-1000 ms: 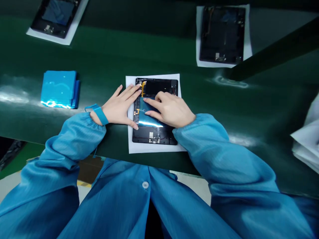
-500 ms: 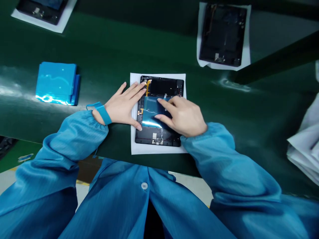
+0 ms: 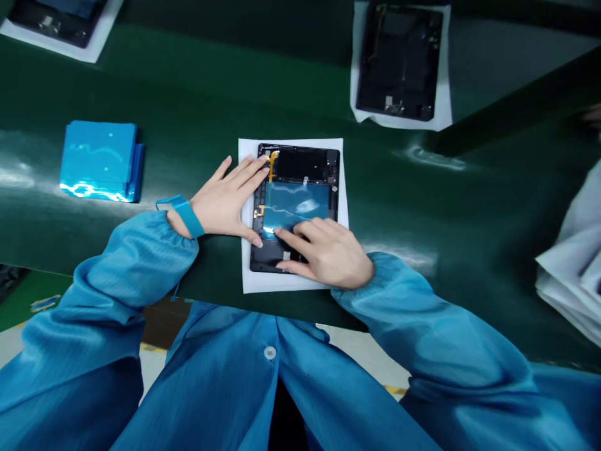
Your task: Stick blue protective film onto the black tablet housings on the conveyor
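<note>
In the head view, an opened tablet (image 3: 300,166) lies on a white sheet (image 3: 248,282) on the green bench, its inner parts facing up. A shiny blue film (image 3: 295,203) covers the middle of it. My left hand (image 3: 230,197) lies spread along the tablet's left edge, fingertips on its upper left and thumb at the lower left. Over the lower right of the tablet is my right hand (image 3: 323,250). Its index fingertip rests at the film's lower left, the thumb is stretched out below, and the other fingers are curled. Nothing is held in either hand.
A stack of blue film sheets (image 3: 98,160) lies to the left. Two more opened tablets, one at the back right (image 3: 399,62) and one at the back left (image 3: 56,22), rest on white sheets. Crumpled white sheets (image 3: 573,250) lie at the right edge.
My right hand has slid down and left across the blue film, from its middle to its lower edge. My left hand keeps its place on the tablet. The whole view has shifted slightly.
</note>
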{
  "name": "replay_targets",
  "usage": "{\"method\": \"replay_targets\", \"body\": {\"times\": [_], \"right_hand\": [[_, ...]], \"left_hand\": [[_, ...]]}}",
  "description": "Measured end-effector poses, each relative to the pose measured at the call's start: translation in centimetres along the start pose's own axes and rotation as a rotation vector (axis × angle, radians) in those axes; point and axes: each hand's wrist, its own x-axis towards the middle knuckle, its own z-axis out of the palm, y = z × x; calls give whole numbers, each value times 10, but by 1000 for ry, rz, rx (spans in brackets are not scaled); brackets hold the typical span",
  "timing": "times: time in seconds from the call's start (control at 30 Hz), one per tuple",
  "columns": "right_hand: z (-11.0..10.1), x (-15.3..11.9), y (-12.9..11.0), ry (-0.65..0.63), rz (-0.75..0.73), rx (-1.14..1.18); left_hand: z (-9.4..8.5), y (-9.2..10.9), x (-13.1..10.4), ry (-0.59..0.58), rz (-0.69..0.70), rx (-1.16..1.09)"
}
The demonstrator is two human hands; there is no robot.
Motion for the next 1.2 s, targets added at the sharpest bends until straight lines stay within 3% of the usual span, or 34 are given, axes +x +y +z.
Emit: {"method": "replay_targets", "body": {"times": [0.2, 0.37, 0.63, 0.77, 0.87, 0.97, 1.07, 1.2], "right_hand": [[-1, -10, 51, 43, 281, -73], [2, -12, 74, 20, 299, -80], [-9, -43, 48, 19, 15, -41], [-7, -58, 36, 106, -34, 9], [0, -60, 33, 252, 113, 124], [10, -56, 31, 390, 404, 203], [18, -51, 26, 386, 577, 185], [23, -49, 17, 324, 635, 153]], "left_hand": [[0, -3, -1, -13, -16, 3], [-2, -6, -1, 0, -12, -17], [-3, -6, -2, -3, -10, 4], [-21, 1, 2, -90, -46, 78], [-41, 12, 23, -102, -137, 129], [-48, 22, 56, 34, -280, 225], [-42, 21, 87, 98, -360, 294], [-32, 3, 103, 44, -302, 291]]}}
